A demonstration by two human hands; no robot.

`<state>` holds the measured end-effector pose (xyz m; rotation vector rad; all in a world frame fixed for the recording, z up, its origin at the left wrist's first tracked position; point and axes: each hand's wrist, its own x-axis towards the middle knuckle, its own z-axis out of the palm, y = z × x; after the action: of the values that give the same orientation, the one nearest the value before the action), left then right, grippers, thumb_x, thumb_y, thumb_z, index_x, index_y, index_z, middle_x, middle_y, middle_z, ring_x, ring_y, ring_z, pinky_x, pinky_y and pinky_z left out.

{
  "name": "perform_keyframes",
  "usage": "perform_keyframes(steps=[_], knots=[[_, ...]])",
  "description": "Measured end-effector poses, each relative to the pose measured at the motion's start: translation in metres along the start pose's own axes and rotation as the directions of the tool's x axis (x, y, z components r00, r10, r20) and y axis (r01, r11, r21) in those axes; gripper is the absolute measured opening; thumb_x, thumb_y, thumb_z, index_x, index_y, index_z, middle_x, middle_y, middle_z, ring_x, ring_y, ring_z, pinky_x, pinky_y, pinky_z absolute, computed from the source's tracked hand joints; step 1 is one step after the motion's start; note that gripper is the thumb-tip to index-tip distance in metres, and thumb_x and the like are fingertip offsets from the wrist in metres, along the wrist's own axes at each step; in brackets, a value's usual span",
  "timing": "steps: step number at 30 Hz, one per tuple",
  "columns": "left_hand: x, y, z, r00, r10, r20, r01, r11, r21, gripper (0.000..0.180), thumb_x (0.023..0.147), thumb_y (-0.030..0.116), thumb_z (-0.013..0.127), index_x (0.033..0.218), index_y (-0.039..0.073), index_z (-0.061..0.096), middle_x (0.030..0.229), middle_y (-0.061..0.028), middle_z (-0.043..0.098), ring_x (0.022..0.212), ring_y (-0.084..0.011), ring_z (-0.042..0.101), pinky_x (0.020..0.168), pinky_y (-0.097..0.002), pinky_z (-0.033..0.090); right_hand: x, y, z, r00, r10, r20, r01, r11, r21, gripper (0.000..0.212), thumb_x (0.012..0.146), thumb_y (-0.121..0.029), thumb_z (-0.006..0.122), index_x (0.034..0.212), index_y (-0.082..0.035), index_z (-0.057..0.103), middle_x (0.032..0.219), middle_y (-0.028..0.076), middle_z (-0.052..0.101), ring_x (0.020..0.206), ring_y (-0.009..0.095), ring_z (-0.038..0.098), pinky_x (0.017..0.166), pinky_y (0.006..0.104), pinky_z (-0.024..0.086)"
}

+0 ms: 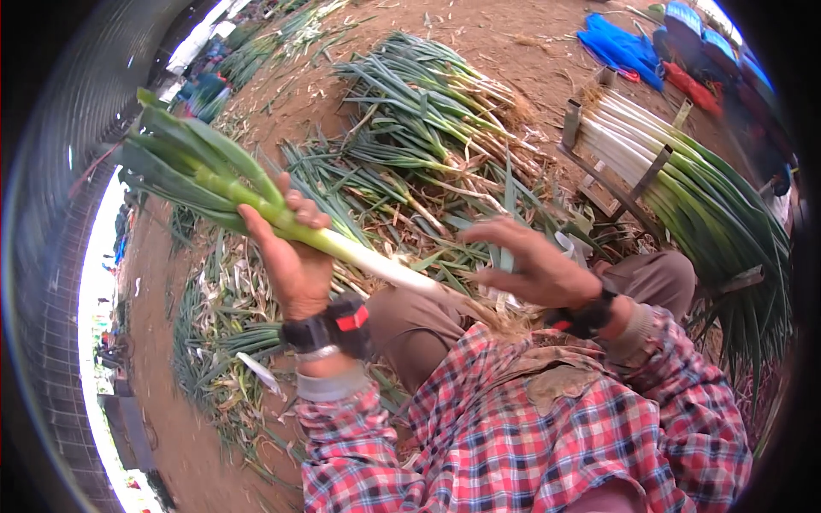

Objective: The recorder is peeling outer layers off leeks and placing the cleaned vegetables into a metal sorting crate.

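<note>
My left hand [295, 261] is closed around a long green onion [389, 267], just where its white shank turns green. The onion lies slantwise: its leafy green top points up to the left, its rooted end down to the right, close to my lap. My right hand [539, 267] hovers beside the white lower part, fingers stretched and somewhat apart, slightly blurred. I see nothing held in it. Both wrists wear black bands.
A heap of untrimmed green onions [419, 111] lies ahead on the dirt floor. Stripped leaves [235, 299] litter the ground at left. On the right, a metal rack [629, 201] holds a stack of cleaned onions [684, 171]. A blue plastic sheet [620, 47] sits farther back.
</note>
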<state>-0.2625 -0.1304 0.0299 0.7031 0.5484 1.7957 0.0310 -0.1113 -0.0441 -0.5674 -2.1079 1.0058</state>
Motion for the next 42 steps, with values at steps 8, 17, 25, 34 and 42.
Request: perform_keyframes(steps=[8, 17, 25, 34, 42], knots=[[-0.028, -0.060, 0.030, 0.987, -0.160, 0.024, 0.156, 0.980, 0.120, 0.058, 0.099, 0.054, 0.042, 0.127, 0.003, 0.049, 0.096, -0.0028, 0.056, 0.087, -0.0153, 0.055, 0.079, -0.0337, 0.049, 0.010, -0.021, 0.050, 0.977, 0.176, 0.122, -0.203, 0.942, 0.268, 0.035, 0.089, -0.024, 0.068, 0.113, -0.001, 0.057, 0.089, 0.010, 0.061, 0.077, 0.022, 0.059, 0.065, 0.0353, 0.045], [-0.043, -0.065, 0.050, 0.991, -0.120, -0.061, 0.133, 0.938, 0.321, 0.048, 0.104, 0.039, 0.037, 0.134, 0.003, 0.044, 0.120, -0.0132, 0.059, 0.110, -0.0235, 0.058, 0.091, -0.0395, 0.049, 0.035, -0.031, 0.035, 0.947, -0.100, -0.305, 0.129, 0.989, 0.077, 0.028, 0.081, -0.011, 0.069, 0.104, -0.004, 0.054, 0.088, 0.012, 0.051, 0.078, 0.031, 0.056, 0.068, 0.0386, 0.047], [-0.052, -0.064, 0.061, 0.992, -0.124, -0.023, 0.121, 0.892, 0.436, 0.051, 0.104, 0.037, 0.034, 0.138, 0.001, 0.041, 0.128, -0.0173, 0.056, 0.110, -0.0254, 0.059, 0.090, -0.0395, 0.050, 0.025, -0.030, 0.008, 0.973, -0.122, -0.197, 0.147, 0.982, 0.118, 0.016, 0.082, -0.008, 0.069, 0.089, -0.004, 0.054, 0.089, 0.010, 0.051, 0.080, 0.028, 0.054, 0.070, 0.0358, 0.045], [-0.054, -0.069, 0.059, 0.993, -0.117, -0.033, 0.118, 0.866, 0.486, 0.049, 0.104, 0.032, 0.038, 0.141, 0.001, 0.037, 0.133, -0.0195, 0.053, 0.117, -0.0293, 0.057, 0.096, -0.0408, 0.050, 0.004, -0.018, 0.003, 0.997, -0.079, 0.021, 0.079, 0.997, -0.017, 0.014, 0.084, -0.009, 0.068, 0.091, -0.004, 0.057, 0.086, 0.011, 0.053, 0.081, 0.027, 0.057, 0.068, 0.0383, 0.047], [-0.055, -0.073, 0.066, 0.996, -0.089, 0.009, 0.071, 0.848, 0.525, 0.048, 0.103, 0.026, 0.042, 0.141, -0.001, 0.036, 0.132, -0.0198, 0.053, 0.117, -0.0300, 0.058, 0.096, -0.0415, 0.050, 0.005, -0.014, 0.018, 0.989, -0.088, -0.117, 0.073, 0.989, -0.128, 0.019, 0.088, -0.021, 0.066, 0.091, -0.004, 0.056, 0.081, 0.011, 0.052, 0.069, 0.027, 0.056, 0.062, 0.0388, 0.044]])
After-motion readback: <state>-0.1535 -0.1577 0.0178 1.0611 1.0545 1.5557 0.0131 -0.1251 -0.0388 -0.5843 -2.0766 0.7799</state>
